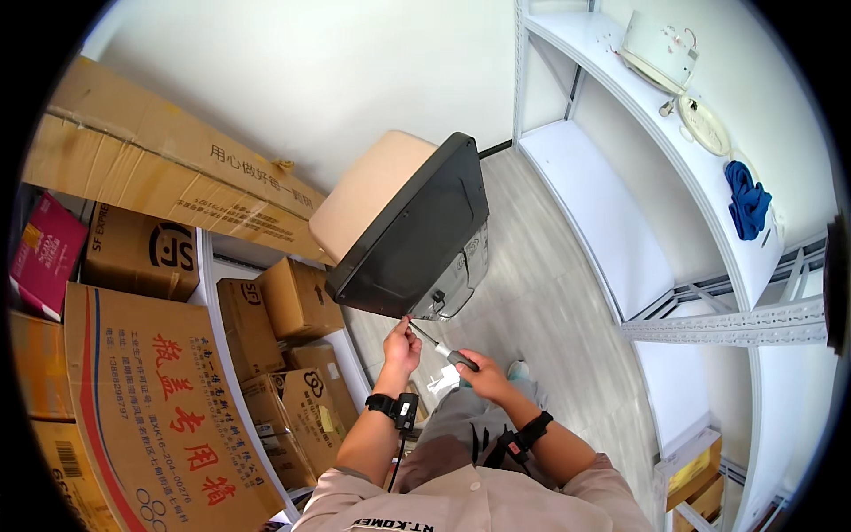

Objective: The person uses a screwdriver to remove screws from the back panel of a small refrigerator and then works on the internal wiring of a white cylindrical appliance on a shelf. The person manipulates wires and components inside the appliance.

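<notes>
Left of the appliance (412,232), brown cartons (168,399).

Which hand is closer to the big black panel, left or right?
The left hand: its fingertips are right at the lower edge of the black panel. The right hand is farther off, below and to the right, gripping the screwdriver handle.
</notes>
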The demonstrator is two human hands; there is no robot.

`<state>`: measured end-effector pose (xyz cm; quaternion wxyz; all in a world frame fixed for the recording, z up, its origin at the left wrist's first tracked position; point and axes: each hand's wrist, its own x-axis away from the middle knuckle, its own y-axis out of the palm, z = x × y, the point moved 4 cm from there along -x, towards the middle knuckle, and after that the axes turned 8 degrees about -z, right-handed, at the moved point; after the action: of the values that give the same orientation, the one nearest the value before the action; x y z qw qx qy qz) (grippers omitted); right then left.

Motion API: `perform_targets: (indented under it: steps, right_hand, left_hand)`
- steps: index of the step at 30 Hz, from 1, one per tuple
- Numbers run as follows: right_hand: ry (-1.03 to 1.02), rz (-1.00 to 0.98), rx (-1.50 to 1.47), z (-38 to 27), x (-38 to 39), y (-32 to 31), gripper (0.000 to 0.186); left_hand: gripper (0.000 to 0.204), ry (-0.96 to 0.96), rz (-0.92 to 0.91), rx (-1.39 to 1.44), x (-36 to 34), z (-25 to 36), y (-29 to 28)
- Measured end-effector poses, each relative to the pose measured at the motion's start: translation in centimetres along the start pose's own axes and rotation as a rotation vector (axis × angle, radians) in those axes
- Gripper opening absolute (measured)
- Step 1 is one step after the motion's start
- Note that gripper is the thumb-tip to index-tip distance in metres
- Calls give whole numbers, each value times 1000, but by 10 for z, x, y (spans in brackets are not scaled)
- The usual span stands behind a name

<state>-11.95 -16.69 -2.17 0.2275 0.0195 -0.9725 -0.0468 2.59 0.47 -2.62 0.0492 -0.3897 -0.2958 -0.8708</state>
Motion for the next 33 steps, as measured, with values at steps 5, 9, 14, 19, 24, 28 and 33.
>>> perform_targets:
  steps: [5, 9, 14, 19, 24, 28, 33]
  right_hand:
    - [-11, -3, -32, 3, -11, 9, 43]
    - [49, -40, -13, -8, -9, 7, 43]
    - [88, -50, -16, -13, -12, 6, 41]
    - [77, -21, -100, -2, -21, 9, 38]
    - [297, -61, -291, -15, -21, 10, 34]
    - [323, -41, -345, 0, -31, 9, 38]
    - [316, 141, -451, -2, -21, 8, 45]
  left_hand:
    - [13, -2, -8, -3, -5, 13, -4]
    - [12, -11, 14, -22, -8, 12, -7]
    - [13, -23, 47, -71, -9, 16, -11]
    - [14, -83, -12, -76, -5, 18, -7]
    - [16, -169, -126, -83, -5, 20, -11]
    - [17, -175, -156, -146, -3, 22, -3]
    - [18, -124, -116, -200, -4, 20, -4]
